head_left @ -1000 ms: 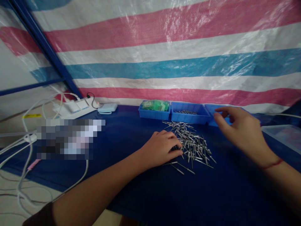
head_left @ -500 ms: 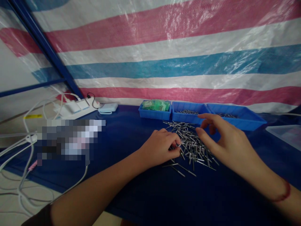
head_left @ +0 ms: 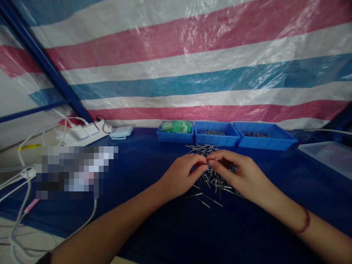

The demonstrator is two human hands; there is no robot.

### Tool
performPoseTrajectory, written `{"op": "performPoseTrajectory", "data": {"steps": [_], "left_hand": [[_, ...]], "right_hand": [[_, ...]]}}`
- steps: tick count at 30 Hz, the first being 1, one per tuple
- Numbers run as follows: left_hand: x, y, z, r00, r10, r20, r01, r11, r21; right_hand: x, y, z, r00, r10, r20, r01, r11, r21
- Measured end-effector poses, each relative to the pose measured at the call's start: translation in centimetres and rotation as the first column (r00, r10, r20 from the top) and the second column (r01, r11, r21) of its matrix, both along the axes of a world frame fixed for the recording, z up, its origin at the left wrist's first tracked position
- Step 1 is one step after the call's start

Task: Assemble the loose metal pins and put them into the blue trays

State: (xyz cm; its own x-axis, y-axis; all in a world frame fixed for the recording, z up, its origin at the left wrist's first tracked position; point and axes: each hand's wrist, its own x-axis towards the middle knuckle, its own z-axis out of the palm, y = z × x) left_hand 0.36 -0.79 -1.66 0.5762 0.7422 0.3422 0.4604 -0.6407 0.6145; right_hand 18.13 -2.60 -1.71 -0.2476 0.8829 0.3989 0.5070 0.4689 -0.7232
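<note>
Thin silvery blind rivets [head_left: 208, 179] lie in a loose heap on the dark blue tabletop, and a few rest apart at its near edge. Over the heap, my left hand [head_left: 183, 172] is closed with thumb and index finger in a pinch. My right hand [head_left: 242, 172] is also closed in a pinch, and its fingertips meet those of my left hand. What is between the fingertips is too small and too hidden to make out. My right hand and fingers cover part of the heap.
Behind the heap stand three blue bins: one with green packets [head_left: 176, 127], a middle bin [head_left: 217, 140] and a right bin [head_left: 266, 143], both with small metal pieces. A clear plastic box [head_left: 324, 157] is at right. A power strip [head_left: 82, 132], cables and a light blue case [head_left: 121, 132] lie left.
My right hand has moved left and its spread fingers have closed in a pinch against my left fingertips. My left hand has risen slightly. The camera view has shifted a little.
</note>
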Motion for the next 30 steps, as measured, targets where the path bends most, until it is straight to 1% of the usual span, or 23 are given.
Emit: {"op": "performPoseTrajectory", "data": {"steps": [3,6,8,11,15,17,22,30], "left_hand": [[0.16,-0.15,-0.10,1.000,0.002,0.002,-0.002,1.000,-0.013],[0.22,-0.20,-0.18,0.999,0.018,0.034,-0.018,1.000,-0.013],[0.23,-0.20,-0.26,0.998,0.033,0.056,-0.032,0.999,-0.013],[0.27,-0.25,-0.39,0.996,0.048,0.075,-0.046,0.999,-0.023],[0.42,-0.49,-0.34,0.994,0.051,0.097,-0.046,0.998,-0.054],[0.50,-0.59,-0.24,0.993,0.051,0.109,-0.044,0.997,-0.061],[0.58,-0.59,-0.11,0.992,0.042,0.123,-0.035,0.998,-0.057],[0.57,-0.67,-0.05,0.993,0.032,0.114,-0.026,0.998,-0.058]], "right_hand": [[-0.14,0.02,0.10,0.987,0.016,-0.161,-0.032,0.995,-0.093],[-0.27,0.04,0.17,0.952,0.024,-0.304,-0.083,0.980,-0.183],[-0.33,0.01,0.24,0.935,-0.008,-0.354,-0.080,0.969,-0.233],[-0.37,-0.08,0.39,0.926,-0.038,-0.375,-0.071,0.959,-0.273],[-0.39,-0.22,0.59,0.922,0.020,-0.387,-0.121,0.963,-0.239],[-0.46,-0.32,0.59,0.922,0.034,-0.385,-0.125,0.969,-0.214],[-0.67,-0.58,0.39,0.931,0.014,-0.364,-0.072,0.986,-0.147],[-0.63,-0.53,0.16,0.942,-0.013,-0.336,-0.025,0.994,-0.108]]}}
